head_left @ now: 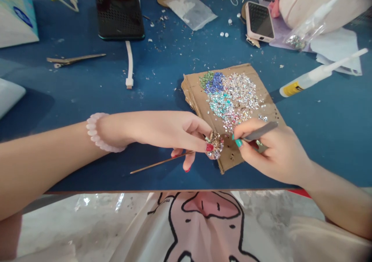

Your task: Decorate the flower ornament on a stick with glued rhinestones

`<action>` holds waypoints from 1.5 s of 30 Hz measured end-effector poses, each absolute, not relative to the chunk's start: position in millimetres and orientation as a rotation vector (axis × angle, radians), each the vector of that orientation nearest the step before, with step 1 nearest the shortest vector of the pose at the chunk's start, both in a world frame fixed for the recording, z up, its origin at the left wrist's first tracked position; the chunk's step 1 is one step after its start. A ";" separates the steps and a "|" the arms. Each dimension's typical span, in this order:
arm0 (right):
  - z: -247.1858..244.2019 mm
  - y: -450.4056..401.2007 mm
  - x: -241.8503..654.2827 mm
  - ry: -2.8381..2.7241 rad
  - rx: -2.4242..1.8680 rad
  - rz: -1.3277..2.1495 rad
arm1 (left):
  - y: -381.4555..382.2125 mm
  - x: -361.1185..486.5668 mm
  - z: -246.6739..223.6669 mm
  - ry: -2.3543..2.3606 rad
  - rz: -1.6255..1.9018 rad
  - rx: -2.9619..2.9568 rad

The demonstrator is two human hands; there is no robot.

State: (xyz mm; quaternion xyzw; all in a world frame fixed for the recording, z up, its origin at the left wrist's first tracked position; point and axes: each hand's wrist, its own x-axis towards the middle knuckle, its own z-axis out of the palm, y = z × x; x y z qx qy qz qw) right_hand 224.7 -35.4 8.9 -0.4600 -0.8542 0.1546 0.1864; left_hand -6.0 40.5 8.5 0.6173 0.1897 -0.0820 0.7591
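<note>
Tool (264, 130) pinched in right hand (286, 153), gems (240, 89) at its eleven o'clock; left hand (162, 130) pinches ornament (216, 142), best held steady.

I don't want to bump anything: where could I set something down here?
Best is right of the cardboard, between the white bottle and the right forearm. A speckled but open strip lies between the left forearm and the metal clip. The far side is crowded with two phones, a plastic bag and beads.
</note>
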 end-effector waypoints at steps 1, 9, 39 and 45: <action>9.3 -35.6 225.2 -2.396 -1.298 0.443 | 40.6 -6.0 8.3 0.417 -0.175 1.339; 11.6 -34.7 226.9 -2.395 -1.349 0.476 | 36.5 -4.7 13.1 0.455 -0.184 1.372; 18.9 -34.2 246.8 -2.767 -0.600 0.437 | 46.4 -23.0 31.4 0.715 -0.311 1.793; 8.4 -39.5 238.4 -2.929 -0.488 0.176 | 44.2 -28.3 27.7 0.872 -0.281 1.778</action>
